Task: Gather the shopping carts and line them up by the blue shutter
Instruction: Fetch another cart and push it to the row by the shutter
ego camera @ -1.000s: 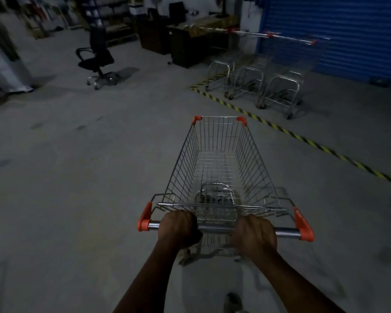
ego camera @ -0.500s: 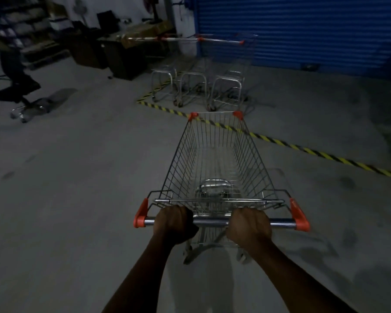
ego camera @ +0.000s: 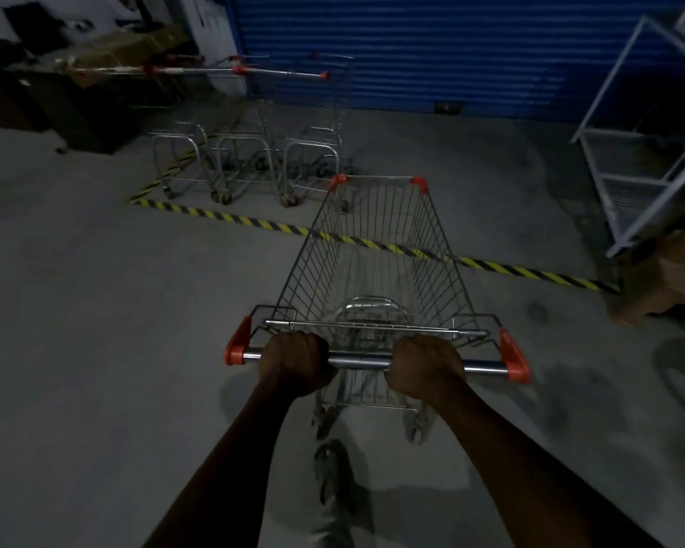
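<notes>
chrome wire makes up the cart (ego camera: 376, 263), a tapering basket of thin rods with orange plastic caps at its front corners and at both ends of the smooth tube handle (ego camera: 362, 361). the left hand (ego camera: 296, 359) and the right hand (ego camera: 428, 363) each curl tight round that handle, knuckles up, left nearer the left cap, right nearer the right, a bare stretch of tube between them. the cart's nose reaches over a yellow-and-black striped tape (ego camera: 230, 218) on the floor (ego camera: 95, 310), which is grey concrete, matt and blotched with dark stains. beyond the tape three parked carts (ego camera: 250, 152) stand side by side, their handles towards the viewer, just in front of the ribbed blue shutter (ego camera: 432, 49); the pushed cart sits to their right and nearer the camera. a pale metal rack (ego camera: 641, 152) with mesh shelves stands at the right, cut off by the edge, with a wooden block (ego camera: 665, 286) at its foot. dark desks (ego camera: 76, 108) piled with boxes fill the upper left, too dim and blurred to read. the room is poorly lit. the cart's front wheels are hidden under the basket; only the rear ones show, blurred. a sandalled foot (ego camera: 331, 468) shows below the handle.
</notes>
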The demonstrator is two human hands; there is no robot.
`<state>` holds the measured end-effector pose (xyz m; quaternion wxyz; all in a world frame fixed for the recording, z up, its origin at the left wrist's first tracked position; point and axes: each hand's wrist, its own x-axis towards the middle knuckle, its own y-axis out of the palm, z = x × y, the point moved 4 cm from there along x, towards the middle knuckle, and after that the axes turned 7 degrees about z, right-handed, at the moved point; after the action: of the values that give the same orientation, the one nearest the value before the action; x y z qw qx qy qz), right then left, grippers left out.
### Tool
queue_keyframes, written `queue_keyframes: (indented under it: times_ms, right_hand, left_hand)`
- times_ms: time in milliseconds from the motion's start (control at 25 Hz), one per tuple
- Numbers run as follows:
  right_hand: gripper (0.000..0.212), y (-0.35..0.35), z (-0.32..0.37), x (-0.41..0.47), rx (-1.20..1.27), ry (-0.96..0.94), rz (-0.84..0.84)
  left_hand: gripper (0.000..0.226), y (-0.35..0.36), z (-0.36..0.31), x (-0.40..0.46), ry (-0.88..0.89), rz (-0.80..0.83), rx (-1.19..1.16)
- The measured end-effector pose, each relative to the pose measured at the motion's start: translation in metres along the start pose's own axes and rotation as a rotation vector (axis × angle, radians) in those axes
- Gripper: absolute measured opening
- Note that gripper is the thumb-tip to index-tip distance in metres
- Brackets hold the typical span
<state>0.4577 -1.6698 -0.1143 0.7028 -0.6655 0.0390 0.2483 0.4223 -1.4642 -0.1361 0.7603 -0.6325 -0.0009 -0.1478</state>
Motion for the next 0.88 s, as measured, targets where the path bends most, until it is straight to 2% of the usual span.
queue_keyframes:
  times_ms: [80,160,200,360,520,640,760,880]
  right_hand:
    - [0.026,-0.026,-0.013,0.044,-0.029,0.028,-0.004]
    - [0.027,-0.052,-0.025,0.091,-0.034,0.081,-0.010]
    - [0.029,-0.064,-0.032,0.112,-0.033,0.112,0.001]
    - [0.018,-0.111,-0.055,0.197,-0.025,0.172,0.027]
    - [0.031,-0.145,-0.082,0.269,-0.039,0.199,-0.013]
    - [0.028,-0.172,-0.104,0.331,-0.053,0.198,-0.014]
    - [0.027,-0.200,-0.139,0.401,-0.059,0.230,-0.042]
    - [0.027,-0.232,-0.169,0.463,-0.072,0.214,-0.068]
  left_hand:
    - [0.031,0.004,0.008,0.062,0.023,0.083,0.051]
    - [0.032,0.007,0.020,0.121,-0.010,0.355,-0.025]
    - [0.037,0.009,0.027,0.151,-0.029,0.409,-0.059]
    - [0.037,0.037,0.051,0.253,0.015,0.403,-0.086]
    - [0.034,0.068,0.069,0.342,0.042,0.428,-0.111]
    - [0.034,0.080,0.075,0.412,0.074,0.416,-0.124]
    - [0.035,0.088,0.079,0.501,0.014,0.459,-0.143]
    - [0.043,0.106,0.082,0.576,0.028,0.467,-0.141]
